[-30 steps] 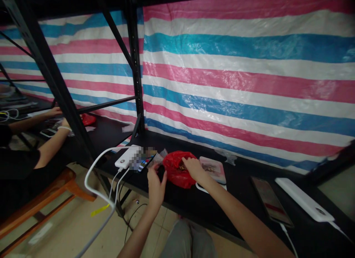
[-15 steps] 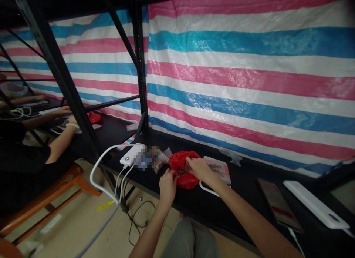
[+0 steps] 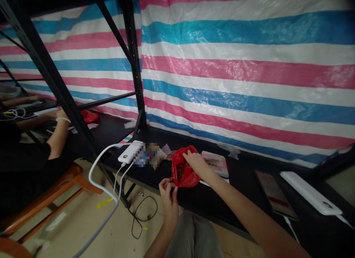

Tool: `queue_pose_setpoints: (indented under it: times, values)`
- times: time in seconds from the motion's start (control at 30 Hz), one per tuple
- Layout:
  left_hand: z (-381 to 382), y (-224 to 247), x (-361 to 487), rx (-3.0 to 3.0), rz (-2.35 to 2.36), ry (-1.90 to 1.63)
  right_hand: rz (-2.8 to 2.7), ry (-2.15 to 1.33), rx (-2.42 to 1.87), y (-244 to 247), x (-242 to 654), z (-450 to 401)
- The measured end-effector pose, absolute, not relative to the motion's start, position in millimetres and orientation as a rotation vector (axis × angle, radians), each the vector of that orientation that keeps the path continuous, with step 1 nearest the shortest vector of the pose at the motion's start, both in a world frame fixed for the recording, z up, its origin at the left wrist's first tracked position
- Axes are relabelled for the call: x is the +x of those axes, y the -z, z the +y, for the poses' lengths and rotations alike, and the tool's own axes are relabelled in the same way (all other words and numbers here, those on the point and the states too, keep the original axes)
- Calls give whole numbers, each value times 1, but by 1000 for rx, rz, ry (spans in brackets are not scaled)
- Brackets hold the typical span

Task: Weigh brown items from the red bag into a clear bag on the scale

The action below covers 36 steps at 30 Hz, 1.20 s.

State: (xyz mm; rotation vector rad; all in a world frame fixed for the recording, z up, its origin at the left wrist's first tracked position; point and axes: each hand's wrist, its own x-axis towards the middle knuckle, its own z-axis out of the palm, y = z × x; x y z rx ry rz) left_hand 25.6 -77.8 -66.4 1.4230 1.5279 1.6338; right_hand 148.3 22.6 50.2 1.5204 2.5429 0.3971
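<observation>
A red plastic bag [image 3: 191, 178] lies on the black shelf with its mouth spread, showing small brown pieces [image 3: 180, 170] inside that are too small to name. My right hand [image 3: 196, 162] grips the bag's far right rim between thumb and fingers. At the near left edge of the bag, my left hand [image 3: 168, 195] has its fingers bent together, pinching the edge. Right of the bag, partly behind my right forearm, is a flat pale tray with a pinkish picture [image 3: 217, 163]. Small clear bags [image 3: 158, 158] sit to the left, partly blurred out.
A white power bank [image 3: 129, 153] with cables stands left on the shelf [image 3: 235, 206]. A phone [image 3: 274, 195] and another white power bank [image 3: 310, 193] lie right. A black upright [image 3: 47, 73] separates a co-worker's arm [image 3: 59, 136]. Cables hang to the floor.
The bag's mouth has been drawn wider, showing more of the brown pieces. My left hand has moved down and towards me; my right hand has shifted slightly up along the rim.
</observation>
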Motion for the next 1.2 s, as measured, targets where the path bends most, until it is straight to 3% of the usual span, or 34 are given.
queue_pose_setpoints:
  times: [0.27, 0.6, 0.97, 1.2]
  values:
    - [-75, 58, 40, 1049, 1428, -1636, 2566, -331, 1426, -32, 149, 33]
    - [-59, 26, 51, 433, 898, -1543, 2746, -8, 1418, -29, 169, 39]
    - [-14, -4, 40, 732, 759, -1437, 3009, 489, 1625, 9, 177, 52]
    - [-5, 8, -2, 854, 942, -1364, 3049, 803, 1788, 21, 175, 60]
